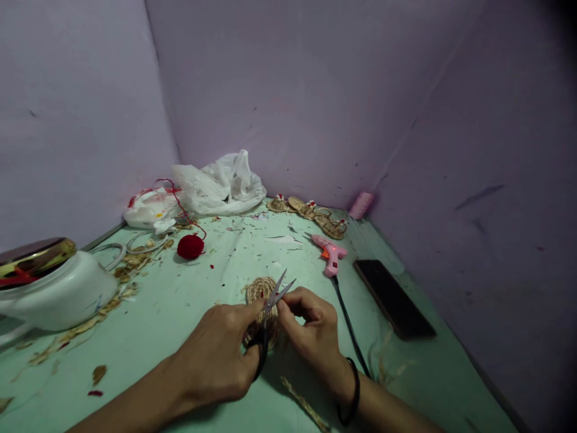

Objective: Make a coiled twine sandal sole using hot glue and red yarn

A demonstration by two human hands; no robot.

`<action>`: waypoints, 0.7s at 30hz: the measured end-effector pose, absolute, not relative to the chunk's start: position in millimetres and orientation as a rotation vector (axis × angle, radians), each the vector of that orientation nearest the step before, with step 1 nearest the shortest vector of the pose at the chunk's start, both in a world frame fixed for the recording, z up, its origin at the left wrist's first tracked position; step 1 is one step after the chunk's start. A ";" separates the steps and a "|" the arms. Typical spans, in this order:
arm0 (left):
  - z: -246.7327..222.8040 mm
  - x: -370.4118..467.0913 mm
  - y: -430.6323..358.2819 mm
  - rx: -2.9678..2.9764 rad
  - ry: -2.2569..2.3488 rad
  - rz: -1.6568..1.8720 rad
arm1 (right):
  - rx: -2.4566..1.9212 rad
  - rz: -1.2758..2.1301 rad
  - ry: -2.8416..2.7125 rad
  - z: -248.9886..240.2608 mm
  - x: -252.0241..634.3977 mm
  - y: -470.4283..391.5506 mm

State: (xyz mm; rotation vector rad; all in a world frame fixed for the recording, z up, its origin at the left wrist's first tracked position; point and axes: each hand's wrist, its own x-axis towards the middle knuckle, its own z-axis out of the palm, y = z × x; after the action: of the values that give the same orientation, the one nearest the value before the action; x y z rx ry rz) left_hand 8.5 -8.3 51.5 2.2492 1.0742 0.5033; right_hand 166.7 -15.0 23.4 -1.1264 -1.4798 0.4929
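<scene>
My left hand (pixel 220 349) is closed around a pair of scissors (pixel 271 299) with dark handles, whose blades are parted and point away from me. Close beside the blades, my right hand (pixel 311 322) pinches thumb against fingertips. Whatever is in that pinch is too small to make out. Under the scissors lies an oval woven straw sole (pixel 259 288) with a bit of red on it, partly hidden by my left hand. A braided straw cord (pixel 304 403) runs along the table below my right hand, and a black band circles my right wrist.
A pink glue gun (pixel 331 252) with a black cable and a dark phone (pixel 394 297) lie to the right. Left are a red yarn ball (pixel 190 246) and a white pot (pixel 76 291). Behind stand a plastic bag (pixel 220 186), small straw sandals (pixel 309 210) and a pink spool (pixel 361 205).
</scene>
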 end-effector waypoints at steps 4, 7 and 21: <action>50.0 8.0 -11.4 2.193 1.034 0.492 | -1.109 0.439 -1.520 24.1 167.0 -15.2; 47.1 8.8 -12.9 2.124 0.994 0.484 | -1.123 0.478 -1.494 23.4 167.1 -16.3; 35.5 -73.5 55.7 2.214 2.126 0.133 | -1.076 1.304 -0.703 11.1 171.6 13.2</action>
State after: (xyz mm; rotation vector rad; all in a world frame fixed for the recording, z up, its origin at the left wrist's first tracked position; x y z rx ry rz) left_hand -73.5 55.7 35.5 2.2145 2.1261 0.1326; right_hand 171.6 13.2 11.1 -1.0764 -0.7029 1.3040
